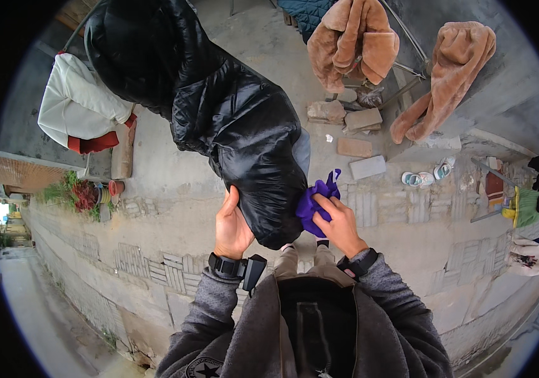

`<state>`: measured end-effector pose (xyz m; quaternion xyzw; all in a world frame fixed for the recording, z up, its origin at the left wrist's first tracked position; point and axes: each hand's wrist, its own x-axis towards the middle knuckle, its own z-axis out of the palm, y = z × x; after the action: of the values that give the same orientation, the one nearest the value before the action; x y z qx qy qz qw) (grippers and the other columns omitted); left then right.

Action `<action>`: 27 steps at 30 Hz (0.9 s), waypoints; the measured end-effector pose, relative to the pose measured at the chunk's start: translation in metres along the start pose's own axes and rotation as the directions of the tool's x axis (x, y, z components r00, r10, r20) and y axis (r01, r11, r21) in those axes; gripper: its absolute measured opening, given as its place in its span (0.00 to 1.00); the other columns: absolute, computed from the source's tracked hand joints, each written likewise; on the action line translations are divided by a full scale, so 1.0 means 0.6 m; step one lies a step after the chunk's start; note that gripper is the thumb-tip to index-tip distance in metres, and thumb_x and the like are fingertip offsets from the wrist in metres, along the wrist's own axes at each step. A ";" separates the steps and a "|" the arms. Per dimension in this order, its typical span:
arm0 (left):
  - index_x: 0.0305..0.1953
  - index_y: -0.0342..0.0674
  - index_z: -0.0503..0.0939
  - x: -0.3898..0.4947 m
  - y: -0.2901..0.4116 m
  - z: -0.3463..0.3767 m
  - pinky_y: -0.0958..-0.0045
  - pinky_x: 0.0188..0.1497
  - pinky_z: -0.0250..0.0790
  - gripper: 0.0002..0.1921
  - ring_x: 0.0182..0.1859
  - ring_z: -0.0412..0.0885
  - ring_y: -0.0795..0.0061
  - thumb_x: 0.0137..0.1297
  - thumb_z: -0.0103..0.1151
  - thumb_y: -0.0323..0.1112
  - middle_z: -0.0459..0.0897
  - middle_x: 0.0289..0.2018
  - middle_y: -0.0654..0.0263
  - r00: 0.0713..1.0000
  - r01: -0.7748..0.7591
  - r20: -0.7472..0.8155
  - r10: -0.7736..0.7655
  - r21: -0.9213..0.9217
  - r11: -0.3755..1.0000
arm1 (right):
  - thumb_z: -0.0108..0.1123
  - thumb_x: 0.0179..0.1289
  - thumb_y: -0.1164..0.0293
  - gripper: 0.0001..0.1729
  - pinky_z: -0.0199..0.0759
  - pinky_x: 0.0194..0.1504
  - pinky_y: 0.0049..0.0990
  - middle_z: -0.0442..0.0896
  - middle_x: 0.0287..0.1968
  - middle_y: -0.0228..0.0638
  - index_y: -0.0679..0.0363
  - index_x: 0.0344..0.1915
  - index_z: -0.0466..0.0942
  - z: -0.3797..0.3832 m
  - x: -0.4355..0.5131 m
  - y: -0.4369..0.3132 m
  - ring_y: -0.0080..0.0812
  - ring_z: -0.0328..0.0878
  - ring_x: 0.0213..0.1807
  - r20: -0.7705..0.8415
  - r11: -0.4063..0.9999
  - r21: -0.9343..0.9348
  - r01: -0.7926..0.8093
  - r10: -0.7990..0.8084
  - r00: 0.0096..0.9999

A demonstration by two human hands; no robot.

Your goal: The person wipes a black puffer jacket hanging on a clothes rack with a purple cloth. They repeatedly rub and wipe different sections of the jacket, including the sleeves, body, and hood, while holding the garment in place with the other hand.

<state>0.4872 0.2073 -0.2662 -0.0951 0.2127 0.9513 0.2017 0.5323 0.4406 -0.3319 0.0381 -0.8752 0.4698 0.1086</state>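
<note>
A shiny black puffer jacket (245, 127) hangs before me, running from the upper left down to between my hands. My left hand (234, 227) supports the lower left edge of the jacket, its thumb up along the fabric and its fingers partly hidden behind it. In my right hand (338, 222) is a bunched purple cloth (314, 212), which touches the jacket's lower right side. Both wrists wear black straps, the left one with a black device on it.
A white garment with red trim (78, 104) hangs at left. Brown fleece garments (345, 42) hang at upper right, above bricks (354, 147). Sneakers (418, 179) stand on the ground at right, near more hung clothes. Potted plants (85, 196) are at left.
</note>
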 end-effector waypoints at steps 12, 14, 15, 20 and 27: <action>0.66 0.35 0.65 0.017 0.001 -0.030 0.54 0.68 0.63 0.26 0.64 0.72 0.55 0.79 0.36 0.48 0.73 0.63 0.55 0.993 0.105 0.059 -0.098 -0.138 0.985 | 0.55 0.69 0.70 0.20 0.74 0.53 0.35 0.84 0.44 0.38 0.72 0.55 0.74 -0.147 0.039 -0.169 0.25 0.79 0.39 0.012 0.660 0.732 -0.169 0.235 0.972; 0.66 0.36 0.65 0.010 -0.010 -0.030 0.56 0.68 0.63 0.25 0.64 0.72 0.57 0.78 0.40 0.46 0.72 0.63 0.55 0.985 0.026 0.171 -0.031 0.034 0.999 | 0.64 0.60 0.66 0.25 0.48 0.67 0.57 0.78 0.47 0.37 0.56 0.58 0.76 -0.080 0.069 -0.200 0.40 0.71 0.49 0.149 0.952 0.213 0.221 -0.255 0.955; 0.66 0.36 0.65 0.003 -0.017 -0.031 0.58 0.69 0.63 0.24 0.64 0.72 0.59 0.77 0.43 0.44 0.71 0.64 0.56 0.974 -0.129 0.219 0.063 0.303 0.944 | 0.66 0.56 0.63 0.25 0.51 0.65 0.55 0.73 0.51 0.34 0.50 0.56 0.77 -0.035 0.075 -0.213 0.42 0.66 0.50 0.186 0.942 -0.008 0.336 -0.329 0.926; 0.66 0.38 0.66 -0.012 -0.045 -0.030 0.61 0.67 0.65 0.23 0.63 0.73 0.63 0.76 0.43 0.43 0.72 0.63 0.59 0.999 0.021 0.043 -0.029 0.156 0.987 | 0.64 0.49 0.73 0.24 0.69 0.40 0.38 0.72 0.42 0.38 0.58 0.50 0.78 0.029 0.068 -0.120 0.44 0.70 0.41 -0.097 0.931 -0.010 0.366 -0.365 0.926; 0.68 0.41 0.62 -0.010 -0.034 -0.013 0.61 0.66 0.64 0.22 0.63 0.73 0.65 0.75 0.45 0.32 0.73 0.63 0.61 0.998 -0.002 -0.064 0.014 0.186 0.983 | 0.62 0.54 0.75 0.19 0.73 0.47 0.36 0.77 0.44 0.44 0.63 0.49 0.78 0.015 0.058 -0.003 0.47 0.77 0.46 -0.140 0.992 0.116 -0.058 0.074 0.987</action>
<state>0.5018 0.2187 -0.2787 -0.1057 0.3072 0.9246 0.1990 0.4976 0.4332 -0.3272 -0.0190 -0.8384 0.5227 0.1537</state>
